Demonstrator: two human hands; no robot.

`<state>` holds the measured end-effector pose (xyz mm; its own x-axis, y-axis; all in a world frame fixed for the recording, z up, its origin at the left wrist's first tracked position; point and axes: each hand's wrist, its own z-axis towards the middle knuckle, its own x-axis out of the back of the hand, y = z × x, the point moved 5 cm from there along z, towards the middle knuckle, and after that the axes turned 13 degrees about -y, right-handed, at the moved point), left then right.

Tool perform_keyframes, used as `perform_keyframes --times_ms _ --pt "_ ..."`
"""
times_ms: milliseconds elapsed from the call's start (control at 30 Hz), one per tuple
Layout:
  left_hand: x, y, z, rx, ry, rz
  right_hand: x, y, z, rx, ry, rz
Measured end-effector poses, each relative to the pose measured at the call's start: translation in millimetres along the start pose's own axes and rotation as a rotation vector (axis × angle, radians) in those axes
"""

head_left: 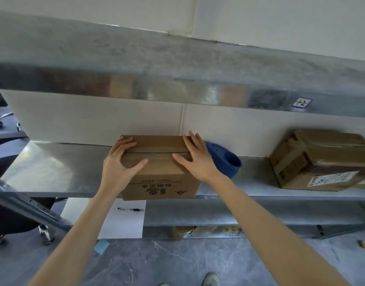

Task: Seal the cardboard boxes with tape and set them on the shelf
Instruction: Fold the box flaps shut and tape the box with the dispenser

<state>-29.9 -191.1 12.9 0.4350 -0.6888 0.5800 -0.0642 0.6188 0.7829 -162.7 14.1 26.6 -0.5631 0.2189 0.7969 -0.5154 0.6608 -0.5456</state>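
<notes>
Left hand (pixel 117 164) curls over the left top edge of the brown cardboard box (pixel 159 182); right hand (pixel 196 159) lies flat on its right top, fingers straight. The box sits at the grey metal shelf's (pixel 53 168) front lip, long axis along the shelf, both hands equally near; the blue plastic tape dispenser (pixel 227 162) is just beside it on the right

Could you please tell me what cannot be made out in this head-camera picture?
Head view:
Brown cardboard box: tape on its top seam cannot be told; left hand and right hand cover the seam's ends.
Blue plastic tape dispenser: partly hidden behind the right hand.
Taped brown box on the right: blurred, cut by the right edge; label unreadable.
Small dark items on the white paper sheet: too small to identify.
</notes>
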Motion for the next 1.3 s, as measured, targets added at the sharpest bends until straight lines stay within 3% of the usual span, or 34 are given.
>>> perform_keyframes --times_ms 367,533,767,1000,1133,1300 --pt "2.7 3.7 -15.5 0.05 0.018 0.022 1.1 2.0 -18.5 0.074 0.219 0.185" --pt "3.9 9.1 -28.8 0.094 0.089 0.064 -5.1 6.0 -26.1 0.107 0.069 0.178" --pt "29.1 4.5 -40.5 0.082 -0.012 0.343 10.2 0.3 -16.1 0.17 -0.066 0.172" --pt "41.6 -10.1 -46.7 0.107 -0.112 0.068 9.8 1.9 3.9 0.238 -0.168 0.173" --pt "39.2 -9.2 -63.2 0.133 -0.044 0.057 7.7 -2.0 16.0 0.271 -0.2 0.205" --pt "26.0 -1.6 -94.3 0.206 0.138 0.052 8.0 -10.8 27.3 0.355 -0.166 0.067"
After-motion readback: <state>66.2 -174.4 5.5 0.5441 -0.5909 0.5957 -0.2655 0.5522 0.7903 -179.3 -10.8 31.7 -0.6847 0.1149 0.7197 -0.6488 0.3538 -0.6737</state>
